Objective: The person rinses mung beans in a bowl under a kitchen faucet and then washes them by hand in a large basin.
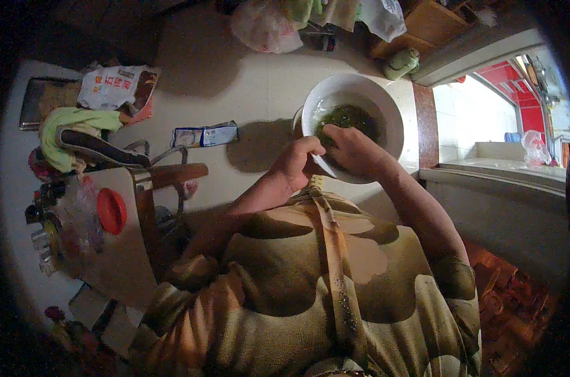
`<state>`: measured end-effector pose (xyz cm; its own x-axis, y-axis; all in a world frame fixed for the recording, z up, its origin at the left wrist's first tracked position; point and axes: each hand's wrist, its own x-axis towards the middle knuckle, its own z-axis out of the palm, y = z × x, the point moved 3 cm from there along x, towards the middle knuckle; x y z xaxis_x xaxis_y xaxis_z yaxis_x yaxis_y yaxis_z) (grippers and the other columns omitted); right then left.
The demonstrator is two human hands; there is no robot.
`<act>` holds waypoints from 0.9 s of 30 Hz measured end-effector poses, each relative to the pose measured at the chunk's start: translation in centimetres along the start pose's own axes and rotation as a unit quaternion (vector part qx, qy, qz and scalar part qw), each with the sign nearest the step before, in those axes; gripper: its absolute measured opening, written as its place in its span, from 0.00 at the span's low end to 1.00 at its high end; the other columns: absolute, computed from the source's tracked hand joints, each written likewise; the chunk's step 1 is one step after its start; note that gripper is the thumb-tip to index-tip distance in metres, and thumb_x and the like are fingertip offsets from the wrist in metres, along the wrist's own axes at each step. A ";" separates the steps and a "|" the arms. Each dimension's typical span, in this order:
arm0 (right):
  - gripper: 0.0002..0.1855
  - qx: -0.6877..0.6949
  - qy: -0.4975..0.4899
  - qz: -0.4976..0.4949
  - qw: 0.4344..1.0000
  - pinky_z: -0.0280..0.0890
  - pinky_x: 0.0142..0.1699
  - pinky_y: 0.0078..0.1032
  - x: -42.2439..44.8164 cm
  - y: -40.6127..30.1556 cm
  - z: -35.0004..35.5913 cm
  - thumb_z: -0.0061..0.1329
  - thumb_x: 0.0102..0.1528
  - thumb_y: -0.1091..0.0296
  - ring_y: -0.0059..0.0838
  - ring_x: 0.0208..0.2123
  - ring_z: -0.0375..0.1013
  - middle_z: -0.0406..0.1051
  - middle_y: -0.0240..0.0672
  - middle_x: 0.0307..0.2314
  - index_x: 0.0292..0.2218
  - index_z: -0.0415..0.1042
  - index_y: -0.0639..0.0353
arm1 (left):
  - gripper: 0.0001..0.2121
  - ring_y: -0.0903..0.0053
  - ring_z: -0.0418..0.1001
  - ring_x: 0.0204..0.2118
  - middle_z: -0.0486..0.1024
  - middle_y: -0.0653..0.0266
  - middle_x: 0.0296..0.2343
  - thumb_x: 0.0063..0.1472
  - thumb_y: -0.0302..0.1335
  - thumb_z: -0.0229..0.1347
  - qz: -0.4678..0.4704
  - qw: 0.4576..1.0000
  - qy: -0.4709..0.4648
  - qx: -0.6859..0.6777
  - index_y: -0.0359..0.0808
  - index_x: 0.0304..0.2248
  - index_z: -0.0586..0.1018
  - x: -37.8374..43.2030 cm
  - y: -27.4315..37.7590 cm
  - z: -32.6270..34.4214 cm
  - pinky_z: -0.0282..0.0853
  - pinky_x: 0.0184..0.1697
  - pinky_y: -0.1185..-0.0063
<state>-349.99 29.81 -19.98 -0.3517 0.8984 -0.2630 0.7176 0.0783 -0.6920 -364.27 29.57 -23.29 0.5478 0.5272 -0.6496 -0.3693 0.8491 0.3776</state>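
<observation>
In front of me stands a large, light-coloured round basin [392,120] with dark green leafy matter [355,118] inside it. My left hand [296,162] is at the basin's near left rim, its fingers closed on a white, flat-looking item [324,166] that points down to the right; whether it is a handle or a blade I cannot tell. My right hand [353,146] reaches over the near part of the basin, fingertips down at the green matter. Its fingers are bent and partly hidden, so whether they hold anything cannot be told.
A blue and white packet [205,135] lies on the pale floor left of the basin. Further left are a table [120,264] with a red oval dish [111,211], and a green cloth [61,141]. A green bag-like thing [402,63] stands behind the basin, near a doorway.
</observation>
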 end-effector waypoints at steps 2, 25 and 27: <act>0.09 0.023 -0.002 0.011 1.000 0.65 0.38 0.35 -0.6 0.1 -0.3 0.43 0.49 0.75 0.50 0.33 0.72 0.71 0.50 0.25 0.35 0.67 0.62 | 0.14 0.68 0.72 0.29 0.70 0.60 0.28 0.46 0.23 0.50 -0.017 0.999 0.008 0.028 0.30 0.35 0.71 -0.4 0.4 0.5 0.72 0.37 0.68; 0.13 0.036 0.029 -0.002 0.999 0.66 0.40 0.39 0.7 -0.6 1.1 0.43 0.44 0.77 0.50 0.36 0.72 0.71 0.54 0.28 0.35 0.69 0.61 | 0.14 0.71 0.69 0.30 0.69 0.62 0.28 0.44 0.24 0.50 0.039 0.999 0.009 0.013 0.33 0.35 0.71 -0.2 0.7 -0.9 0.70 0.36 0.70; 0.13 0.105 0.035 -0.016 0.994 0.66 0.40 0.38 1.3 -1.5 1.6 0.41 0.44 0.80 0.51 0.35 0.72 0.71 0.53 0.28 0.35 0.69 0.61 | 0.10 0.69 0.70 0.29 0.70 0.62 0.27 0.45 0.26 0.51 0.059 0.998 -0.006 0.002 0.33 0.30 0.72 -0.5 1.0 -1.1 0.71 0.35 0.66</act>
<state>-352.45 30.13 -20.39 -0.3253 0.9250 -0.1965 0.5622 0.0220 -0.8267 -365.73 30.11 -23.30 0.5100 0.6244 -0.5917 -0.4295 0.7808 0.4537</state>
